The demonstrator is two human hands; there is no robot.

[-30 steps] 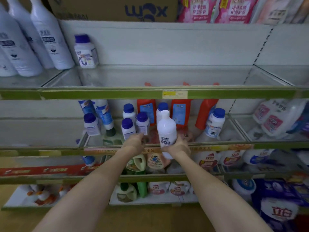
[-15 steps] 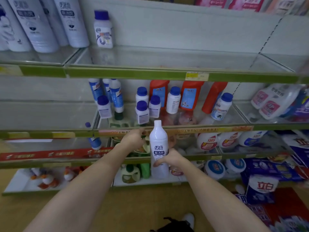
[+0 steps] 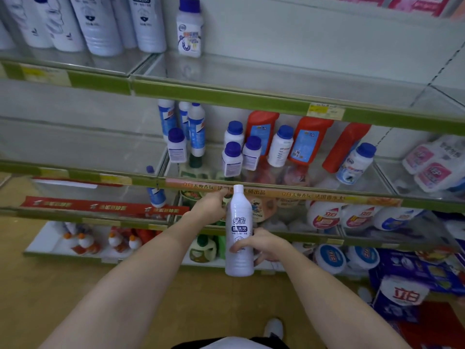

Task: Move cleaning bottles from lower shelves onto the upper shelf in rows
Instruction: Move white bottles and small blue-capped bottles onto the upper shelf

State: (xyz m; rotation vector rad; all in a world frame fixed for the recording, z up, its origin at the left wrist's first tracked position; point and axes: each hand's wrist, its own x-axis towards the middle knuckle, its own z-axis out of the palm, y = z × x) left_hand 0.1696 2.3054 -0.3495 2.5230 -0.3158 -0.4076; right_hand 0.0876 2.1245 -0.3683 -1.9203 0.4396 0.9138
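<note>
So right hand (image 3: pixel 254 244) is wrapped around the lower half of a white bottle (image 3: pixel 238 231), fingers curled over the label, holding it upright out in front of the shelves, clear of all of them, its cap level with the front edge of the middle shelf (image 3: pixel 327 196). Left hand (image 3: pixel 210 206) is reaching forward just beside the bottle's neck, up by that orange-striped shelf edge; fingers point away from the camera so I honestly can't tell if it's grabbing anything or just resting there. Upper shelf (image 3: pixel 251 96) has a row of tall white bottles (image 3: pixel 100 23) on the left section and one small blue-capped bottle (image 3: pixel 189 28) standing alone near the divider, the rest of that glass is bare. Middle shelf holds a bunch of small blue-capped bottles (image 3: pixel 232 158), three red bottles (image 3: pixel 310 139) leaning at the back, and a few slim blue-and-white bottles (image 3: pixel 196 129) on the left. Pink-label jugs (image 3: pixel 431 167) sit off to the right. Lower down there are round white tubs (image 3: pixel 324 215) and, on the bottom left, some orange-capped bottles (image 3: pixel 83 241). Floor is yellowish and a white shoe (image 3: pixel 274 327) pokes in at the bottom
</note>
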